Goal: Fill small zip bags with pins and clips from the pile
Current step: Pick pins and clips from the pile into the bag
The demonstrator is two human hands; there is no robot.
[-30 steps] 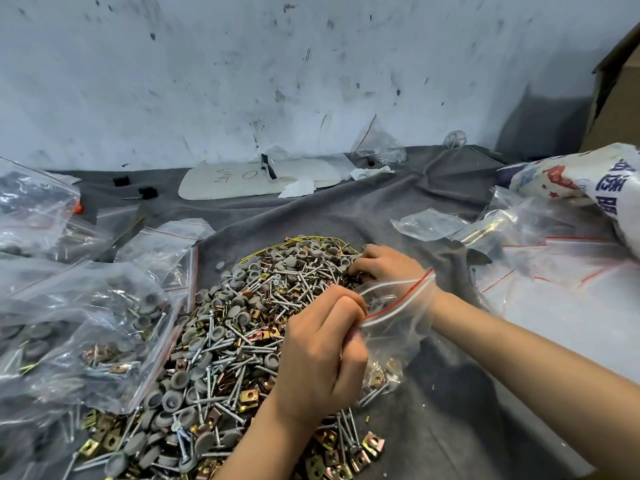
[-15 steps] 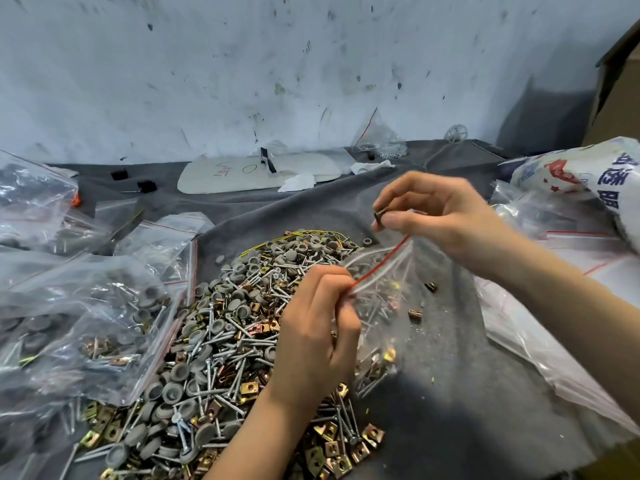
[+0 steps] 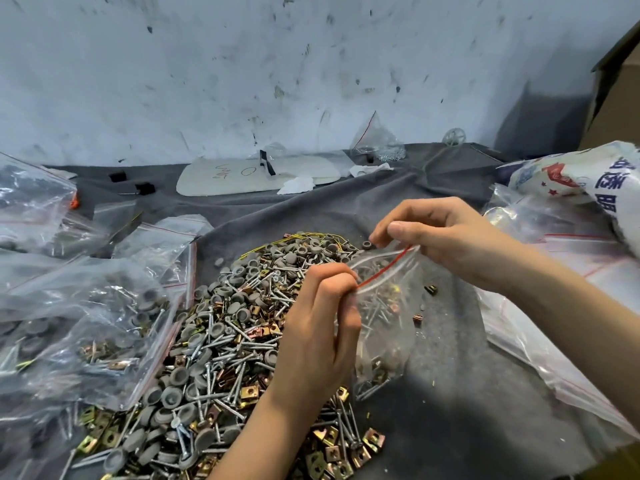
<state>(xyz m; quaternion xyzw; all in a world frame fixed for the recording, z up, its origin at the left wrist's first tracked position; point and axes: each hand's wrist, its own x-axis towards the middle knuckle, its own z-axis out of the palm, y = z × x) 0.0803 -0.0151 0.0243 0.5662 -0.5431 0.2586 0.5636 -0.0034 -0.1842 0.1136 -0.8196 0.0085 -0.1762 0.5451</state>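
Nearest, the heaped pile of silver screws, grey round caps and brass-coloured square clips (image 3: 235,327) spreads across the grey-cloth-covered counter (image 3: 467,393); rising over its near edge, the left hand (image 3: 318,334) pinches the left corner of the small clear zip bag with a red seal line (image 3: 384,317), which hangs just right of the pile with its bottom resting on the cloth; the bag is thin and crumpled, its mouth gaping, with a few screws and clips settled low inside, so by my reading it is far from full; beyond it the right hand (image 3: 446,244), which a moment ago was lifted above the mouth with a small dark piece, has come down to nip the far lip between thumb and forefinger; probably that piece has gone in, though I cannot tell whether the fingers keep anything else; two stray clips (image 3: 431,289) lie on the cloth to the right; filled clear bags (image 3: 86,323) sit left; farthest lies a white flat board (image 3: 256,176).
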